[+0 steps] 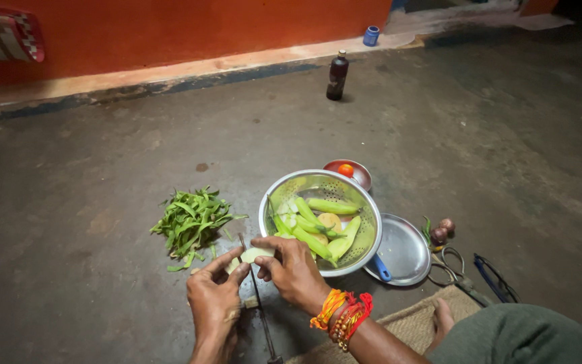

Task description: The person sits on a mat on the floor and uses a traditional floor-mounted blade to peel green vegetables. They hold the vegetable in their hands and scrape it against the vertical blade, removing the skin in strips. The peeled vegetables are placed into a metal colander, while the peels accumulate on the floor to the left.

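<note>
My left hand [213,296] and my right hand [293,267] both grip a pale green peeled vegetable piece [256,254] low over the floor. The piece is pressed against the thin upright blade of a floor-standing cutter [259,303] that runs between my hands. A metal colander [365,209] just right of my right hand holds several long green vegetables [325,226]. Red and orange bangles circle my right wrist.
A heap of green peelings [191,219] lies to the left. A small bowl with a tomato [346,170], a steel plate [409,253], onions [441,231], scissors [449,266], a dark bottle [337,75], a blue cup [370,35], an orange wall and a woven mat [412,323] surround me.
</note>
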